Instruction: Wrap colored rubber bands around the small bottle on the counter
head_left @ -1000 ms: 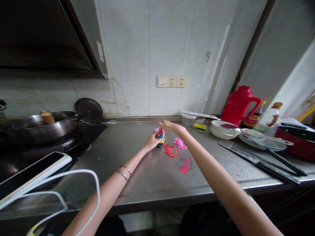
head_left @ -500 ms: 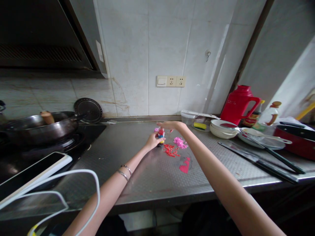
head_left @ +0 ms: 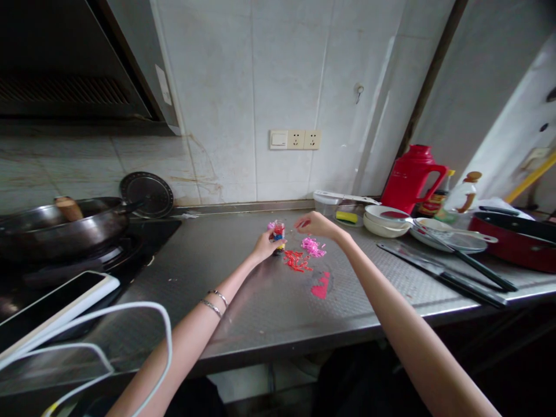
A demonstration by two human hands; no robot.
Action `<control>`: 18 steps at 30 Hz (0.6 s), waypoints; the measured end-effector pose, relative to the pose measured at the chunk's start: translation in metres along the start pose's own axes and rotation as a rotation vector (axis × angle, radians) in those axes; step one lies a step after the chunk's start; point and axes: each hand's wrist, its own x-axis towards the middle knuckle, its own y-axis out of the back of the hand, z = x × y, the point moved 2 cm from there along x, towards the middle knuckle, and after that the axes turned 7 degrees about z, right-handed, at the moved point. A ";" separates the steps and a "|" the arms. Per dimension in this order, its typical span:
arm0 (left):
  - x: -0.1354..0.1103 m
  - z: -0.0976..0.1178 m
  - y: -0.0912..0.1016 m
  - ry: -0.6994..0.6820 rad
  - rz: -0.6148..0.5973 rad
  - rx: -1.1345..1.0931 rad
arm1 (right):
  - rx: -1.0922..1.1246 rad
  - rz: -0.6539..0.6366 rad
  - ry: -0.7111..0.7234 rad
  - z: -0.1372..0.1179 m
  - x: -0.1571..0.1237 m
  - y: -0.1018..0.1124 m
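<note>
While my left hand [head_left: 263, 247] holds the clear container [head_left: 279, 229], my right hand [head_left: 318, 225] stands off its top

Item one: left hand, fingers closed round the container, which is upright at the centre of the frame, contents banded red, blue and yellow.

Item two: right hand, just right of the container and apart from it, fingers bent downward; whether they pinch anything, I cannot tell.

Change noted: half a second ago this hand hung over the container's top; it has since shifted right, leaving that top uncovered. In my judgement, the left alone now steadies the container, and the right is free of it.

Beside the container, lower right: red strips [head_left: 296, 262], one loose heap. Farther right: pink bits [head_left: 313, 248], one heap. Lower still: one pinkish-red patch [head_left: 320, 287], make unclear. All on the metal counter [head_left: 243, 307].

Outward, right of frame: yellow sponge [head_left: 346, 218], red flask [head_left: 408, 179], knife [head_left: 471, 288]. Left edge: metal pan [head_left: 56, 231].
</note>
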 end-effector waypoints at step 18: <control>-0.001 -0.003 -0.001 -0.035 0.006 -0.016 | -0.092 0.000 0.029 0.047 -0.082 -0.058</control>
